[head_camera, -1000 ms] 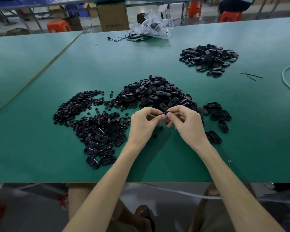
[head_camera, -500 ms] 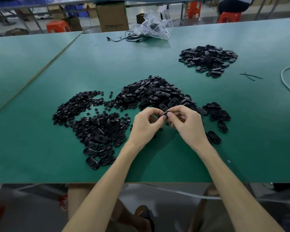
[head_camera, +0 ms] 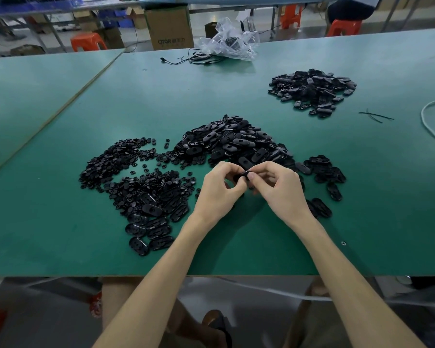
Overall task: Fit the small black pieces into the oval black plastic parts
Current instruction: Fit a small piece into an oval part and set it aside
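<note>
Mid-fit: pinching one oval part between left hand and right hand, fingers curled on it, above the worktop, just at 6 o'clock of the oval heap. Cannot tell whether seated. Next, likely: press home, then reach toward 9 o'clock for more small pieces.

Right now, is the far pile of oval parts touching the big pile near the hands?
No, bare green table lies between the far pile and the big pile.
</note>
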